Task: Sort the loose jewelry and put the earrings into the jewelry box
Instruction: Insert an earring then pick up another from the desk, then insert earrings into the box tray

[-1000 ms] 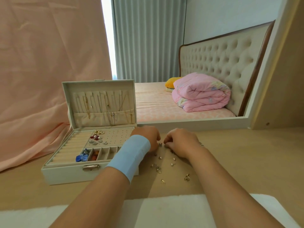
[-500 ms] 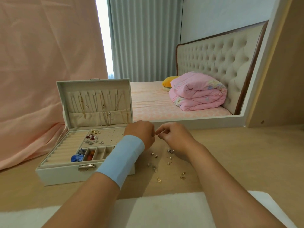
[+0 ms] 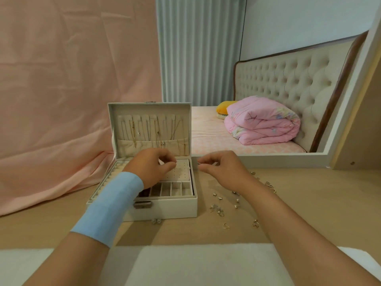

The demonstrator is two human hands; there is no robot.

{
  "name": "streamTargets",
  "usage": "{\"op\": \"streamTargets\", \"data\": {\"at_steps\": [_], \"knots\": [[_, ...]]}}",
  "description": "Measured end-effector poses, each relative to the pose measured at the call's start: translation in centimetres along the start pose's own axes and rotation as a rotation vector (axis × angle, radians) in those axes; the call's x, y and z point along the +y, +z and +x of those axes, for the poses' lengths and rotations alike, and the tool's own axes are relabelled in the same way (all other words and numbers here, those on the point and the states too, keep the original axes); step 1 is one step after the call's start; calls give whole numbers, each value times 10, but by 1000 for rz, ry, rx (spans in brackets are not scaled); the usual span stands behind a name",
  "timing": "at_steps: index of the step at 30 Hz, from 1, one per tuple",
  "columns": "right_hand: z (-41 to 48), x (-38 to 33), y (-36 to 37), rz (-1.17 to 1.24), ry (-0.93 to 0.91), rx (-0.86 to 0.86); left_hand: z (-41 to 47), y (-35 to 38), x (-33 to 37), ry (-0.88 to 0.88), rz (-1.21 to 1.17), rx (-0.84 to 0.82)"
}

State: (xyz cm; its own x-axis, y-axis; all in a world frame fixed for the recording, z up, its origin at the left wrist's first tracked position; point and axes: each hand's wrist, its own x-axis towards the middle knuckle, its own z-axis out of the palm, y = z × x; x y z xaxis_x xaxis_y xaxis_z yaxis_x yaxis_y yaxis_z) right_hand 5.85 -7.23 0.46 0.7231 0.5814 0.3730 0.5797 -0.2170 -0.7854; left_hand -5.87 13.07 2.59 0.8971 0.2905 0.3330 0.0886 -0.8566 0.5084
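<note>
The left hand [image 3: 152, 167] hovered over the open jewelry box [image 3: 165, 208], fingers curled toward the thumb; whether it held anything could not be told. Just beside the box, the right hand [image 3: 225, 171] pinched a small earring [image 3: 199, 163]. Loose earrings [image 3: 219, 209] lay on the desk [image 3: 313, 203].

A light wooden bench [image 3: 309, 203] is seen, with an open white jewelry box [image 3: 165, 207] set on its left part. Small loose earrings [image 3: 218, 209] are scattered on the bare wood just right of the box, and one pair [image 3: 156, 221] is left just before its front wall. The near edge is covered by a white pad [image 3: 195, 265].
</note>
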Motion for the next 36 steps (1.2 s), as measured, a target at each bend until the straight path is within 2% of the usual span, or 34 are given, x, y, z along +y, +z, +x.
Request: {"op": "streamTargets", "data": {"at_steps": [6,14,18,23,25,28,31,36], "knots": [[4,-17,23,-12,-36,-2,0,-36,-29,-89,-93,61],[36,-47,58,-113,-148,-23,0,-43,-49,-125,-129,103],[49,-46,75,-222,-130,-96,0,-45,-55,-124,-220,141],[50,-41,80,-224,-83,-93,0,-42,-52,-80,-210,114],[48,-43,79,-169,-67,-56,1,-41,-49,-58,-247,103],[46,-52,79,72,-36,-19,0,-41,-43,-23,-307,56],[45,-63,80,229,-1,-33,-1,-42,-39,5,-348,45],[43,-67,76,351,46,-99,-4,-47,-42,41,-429,63]]}}
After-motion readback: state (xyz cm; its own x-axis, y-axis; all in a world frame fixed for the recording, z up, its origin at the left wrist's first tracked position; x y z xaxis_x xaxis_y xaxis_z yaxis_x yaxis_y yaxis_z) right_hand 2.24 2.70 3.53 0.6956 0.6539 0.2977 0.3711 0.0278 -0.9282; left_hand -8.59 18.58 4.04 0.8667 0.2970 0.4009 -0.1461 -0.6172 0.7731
